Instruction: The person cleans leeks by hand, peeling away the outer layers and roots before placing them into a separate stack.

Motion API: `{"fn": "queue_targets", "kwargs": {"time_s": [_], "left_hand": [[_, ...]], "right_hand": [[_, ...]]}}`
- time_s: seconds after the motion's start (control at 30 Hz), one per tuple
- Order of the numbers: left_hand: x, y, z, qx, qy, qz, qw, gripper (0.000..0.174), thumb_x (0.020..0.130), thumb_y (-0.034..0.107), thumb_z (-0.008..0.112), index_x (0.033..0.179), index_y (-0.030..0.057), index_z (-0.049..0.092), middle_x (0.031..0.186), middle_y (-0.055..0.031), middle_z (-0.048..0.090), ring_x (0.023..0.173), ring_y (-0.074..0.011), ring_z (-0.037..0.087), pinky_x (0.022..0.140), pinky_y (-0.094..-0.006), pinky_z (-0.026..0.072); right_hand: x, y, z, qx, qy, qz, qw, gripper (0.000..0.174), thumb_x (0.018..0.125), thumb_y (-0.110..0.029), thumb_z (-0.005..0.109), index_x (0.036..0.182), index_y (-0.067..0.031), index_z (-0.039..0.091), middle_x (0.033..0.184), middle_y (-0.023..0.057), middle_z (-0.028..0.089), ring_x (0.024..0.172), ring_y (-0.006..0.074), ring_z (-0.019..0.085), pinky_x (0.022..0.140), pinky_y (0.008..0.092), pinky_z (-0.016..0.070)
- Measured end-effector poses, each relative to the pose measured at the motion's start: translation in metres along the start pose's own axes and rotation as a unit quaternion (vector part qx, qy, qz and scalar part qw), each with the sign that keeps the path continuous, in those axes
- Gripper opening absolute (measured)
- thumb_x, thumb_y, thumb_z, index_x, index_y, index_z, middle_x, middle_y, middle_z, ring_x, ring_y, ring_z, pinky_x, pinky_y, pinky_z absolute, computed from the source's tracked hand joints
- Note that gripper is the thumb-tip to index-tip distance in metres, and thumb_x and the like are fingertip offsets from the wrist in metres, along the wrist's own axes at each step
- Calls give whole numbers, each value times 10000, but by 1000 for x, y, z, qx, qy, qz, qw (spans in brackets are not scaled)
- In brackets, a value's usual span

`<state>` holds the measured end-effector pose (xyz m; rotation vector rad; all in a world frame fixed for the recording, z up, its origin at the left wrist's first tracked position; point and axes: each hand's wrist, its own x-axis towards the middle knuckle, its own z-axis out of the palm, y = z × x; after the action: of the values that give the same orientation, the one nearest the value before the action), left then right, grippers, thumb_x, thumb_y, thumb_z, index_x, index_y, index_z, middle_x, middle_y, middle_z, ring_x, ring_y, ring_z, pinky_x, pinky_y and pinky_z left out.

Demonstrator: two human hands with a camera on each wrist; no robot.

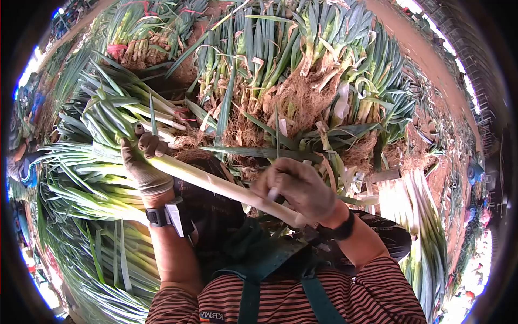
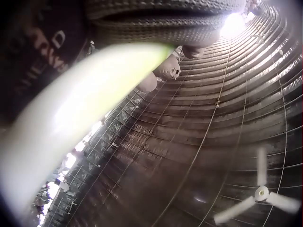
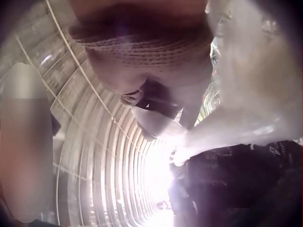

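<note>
A long leek (image 1: 213, 183) slants across the person's lap, green leaves at upper left and white root end at lower right. The gloved left hand (image 1: 145, 164) grips it just below the leaves; in the left wrist view the pale stalk (image 2: 71, 101) runs out from under the gloved left hand (image 2: 161, 23). Over the lower white part is the gloved right hand (image 1: 302, 189), fingers curled round a small white object (image 1: 273, 193). The right wrist view shows the right hand (image 3: 151, 75) with a white piece (image 3: 154, 122) at its fingers; what it is cannot be told.
Bundled leeks with dry roots (image 1: 302, 97) stand in front. Loose green leeks (image 1: 91, 178) lie in piles at the left, and white-stemmed leeks (image 1: 423, 216) lie at the right. A ceiling fan (image 2: 261, 193) hangs under the arched roof.
</note>
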<state>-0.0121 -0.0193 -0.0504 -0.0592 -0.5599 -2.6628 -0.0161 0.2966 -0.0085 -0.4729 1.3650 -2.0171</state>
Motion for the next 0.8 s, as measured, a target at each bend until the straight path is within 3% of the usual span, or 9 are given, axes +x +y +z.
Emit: {"fn": "queue_targets", "kwargs": {"time_s": [0.03, 0.13, 0.23, 0.33, 0.43, 0.53, 0.63, 0.67, 0.8], "left_hand": [[0, 2, -2, -1, 3, -1, 1000, 365, 976, 363, 474, 1037, 5, 506, 709, 30, 416, 563, -82, 380, 547, -250, 358], [1, 11, -14, -10, 3, -9, 1000, 368, 973, 357, 476, 1035, -4, 513, 714, 26, 414, 565, -80, 379, 568, -254, 363], [2, 18, -26, 6, -14, -7, 1000, 408, 975, 360, 471, 1070, -31, 540, 728, 19, 420, 570, -78, 383, 591, -257, 373], [2, 22, -27, 17, -9, -8, 1000, 417, 977, 361, 468, 1086, -35, 536, 734, 17, 429, 580, -83, 390, 605, -257, 383], [2, 17, -21, 44, -3, -7, 999, 419, 981, 368, 460, 1099, -30, 514, 730, 17, 422, 599, -87, 395, 614, -253, 391], [7, 8, -20, 56, 17, -17, 998, 424, 984, 387, 444, 1078, -20, 515, 717, 15, 429, 589, -89, 397, 590, -256, 384], [9, 2, -18, 71, 30, -10, 997, 413, 983, 382, 448, 1060, -17, 522, 701, 20, 440, 582, -89, 407, 581, -261, 384], [9, 2, -19, 65, 29, -10, 997, 411, 981, 378, 453, 1060, -19, 522, 702, 20, 440, 583, -90, 408, 582, -262, 385], [10, 11, -30, 30, 2, -47, 998, 415, 974, 356, 486, 1071, -43, 547, 716, 14, 427, 609, -96, 400, 612, -264, 395]], "right_hand": [[-13, -2, -7, 57, -3, 12, 998, 300, 922, -319, 642, 863, -42, 543, 740, 56, 566, 777, 112, 574, 712, 248, 496], [-58, -18, -33, 13, 17, 68, 997, 433, 929, -472, 581, 904, -43, 535, 797, 57, 610, 655, 101, 547, 584, 250, 450], [-104, -38, -45, -100, 146, 175, 968, 458, 892, -493, 623, 922, -39, 571, 796, 75, 616, 666, 106, 559, 574, 270, 462], [-132, -44, -68, -425, 187, 241, 852, 442, 858, -462, 671, 945, -32, 626, 821, 91, 635, 702, 150, 613, 600, 292, 490], [-123, -51, -58, -674, 104, -51, 730, 388, 810, -385, 727, 974, -38, 670, 868, 106, 657, 752, 213, 659, 623, 316, 517], [-98, -42, -25, -616, 91, -148, 768, 373, 762, -328, 757, 981, -37, 678, 891, 108, 665, 787, 259, 665, 630, 329, 525], [-84, -26, -19, -608, 21, -89, 788, 362, 755, -306, 763, 1017, -69, 685, 829, 95, 654, 761, 256, 664, 654, 359, 537], [-86, -19, -19, -668, 1, -59, 742, 261, 779, -250, 745, 968, -79, 690, 825, 75, 655, 740, 254, 663, 629, 349, 532], [-112, -29, -27, -586, 1, -75, 807, 184, 799, -255, 724, 870, -89, 686, 788, 61, 659, 698, 254, 657, 586, 348, 511]]}}
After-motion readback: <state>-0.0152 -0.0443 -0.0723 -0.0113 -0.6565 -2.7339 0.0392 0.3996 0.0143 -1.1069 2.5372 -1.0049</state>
